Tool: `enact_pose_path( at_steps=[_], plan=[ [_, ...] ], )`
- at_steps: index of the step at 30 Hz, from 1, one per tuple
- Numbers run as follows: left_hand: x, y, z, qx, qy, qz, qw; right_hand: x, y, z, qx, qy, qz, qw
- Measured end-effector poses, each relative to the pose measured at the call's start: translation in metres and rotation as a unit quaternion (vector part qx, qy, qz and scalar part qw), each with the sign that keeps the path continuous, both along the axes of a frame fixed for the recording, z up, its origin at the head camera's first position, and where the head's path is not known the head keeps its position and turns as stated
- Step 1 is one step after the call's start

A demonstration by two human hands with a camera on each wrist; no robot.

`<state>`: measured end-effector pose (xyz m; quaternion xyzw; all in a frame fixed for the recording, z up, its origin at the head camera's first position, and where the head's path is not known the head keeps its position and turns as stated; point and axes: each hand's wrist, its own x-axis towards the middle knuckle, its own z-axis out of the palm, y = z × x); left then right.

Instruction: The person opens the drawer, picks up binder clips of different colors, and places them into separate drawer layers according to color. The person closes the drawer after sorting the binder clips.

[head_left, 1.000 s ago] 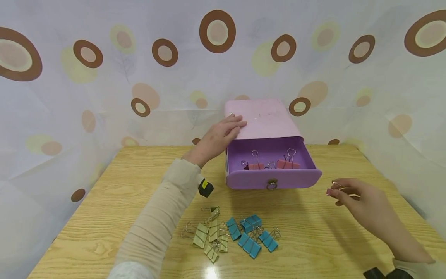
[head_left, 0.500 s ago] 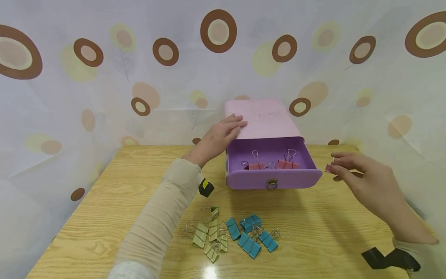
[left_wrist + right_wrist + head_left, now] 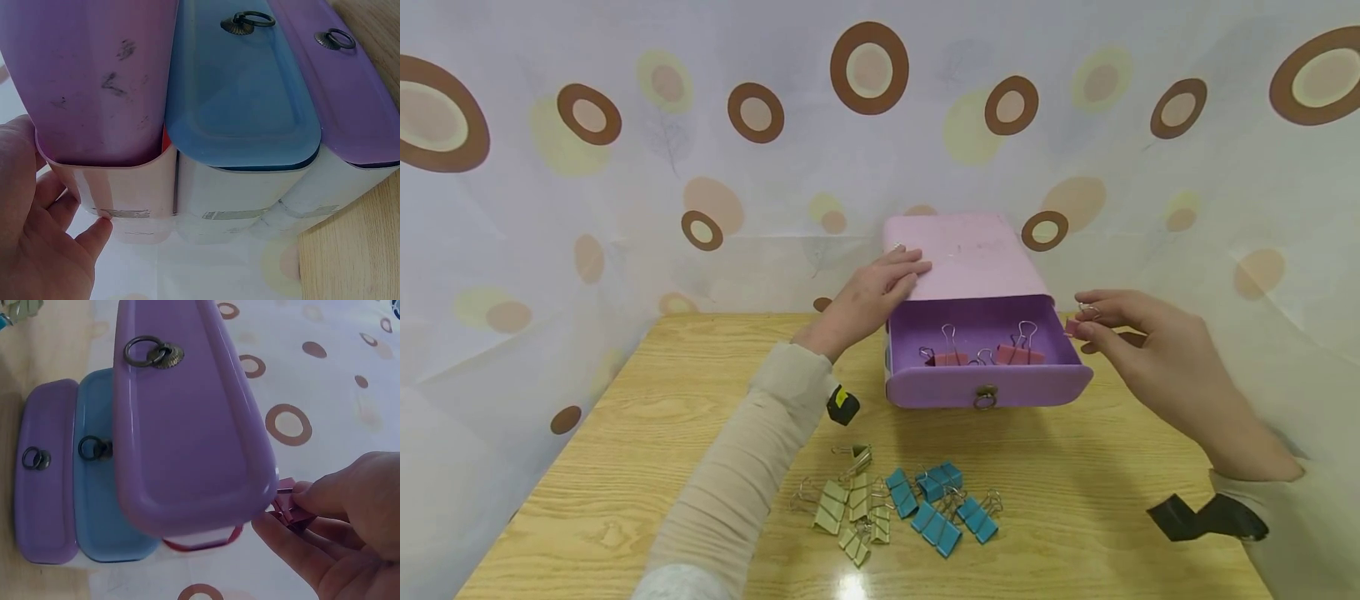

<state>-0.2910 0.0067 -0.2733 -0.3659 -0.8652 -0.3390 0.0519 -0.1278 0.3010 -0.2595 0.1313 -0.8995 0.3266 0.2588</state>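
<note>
My left hand [image 3: 868, 296] rests on the left edge of the pale pink top [image 3: 973, 254] of a small drawer cabinet, fingers extended. The top purple drawer [image 3: 940, 388] is pulled out; several pink binder clips [image 3: 1021, 354] lie inside, partly hidden by its front. Just outside the drawer's right wall, my right hand [image 3: 1165, 367] pinches another pink binder clip [image 3: 286, 503] between thumb and fingers. The right wrist view shows this clip beside the drawer front's corner; whether they touch, I cannot tell.
Below the pulled-out drawer, a blue drawer [image 3: 244, 94] and another purple drawer [image 3: 356, 94] are closed. Yellow binder clips [image 3: 831, 507] and blue binder clips [image 3: 937, 527] lie on the wooden table [image 3: 647, 467] in front. A patterned sheet [image 3: 805, 183] hangs behind.
My right hand has risen and moved left with the pink binder clip, from beside the drawer's front corner to the drawer's right wall. My left hand stays on the cabinet.
</note>
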Motion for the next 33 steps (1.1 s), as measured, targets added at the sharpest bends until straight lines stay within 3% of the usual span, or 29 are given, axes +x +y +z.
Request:
enact_pose_path(
  at_steps=[10, 19, 22, 33],
  plan=[
    [0.001, -0.001, 0.000, -0.003, 0.002, 0.002, 1.0000, -0.012, -0.024, 0.004, 0.025, -0.037, 0.015, 0.9989],
    [0.001, -0.001, 0.001, -0.002, 0.002, -0.001, 1.0000, -0.021, -0.037, 0.003, 0.103, -0.011, 0.044, 0.9936],
    [0.002, -0.002, 0.001, -0.001, 0.000, -0.001, 1.0000, -0.022, -0.040, 0.002, 0.122, -0.021, 0.051, 0.9910],
    [0.001, -0.001, 0.000, -0.001, 0.000, -0.002, 1.0000, -0.026, -0.040, -0.002, 0.142, -0.043, 0.066, 0.9867]
  ],
)
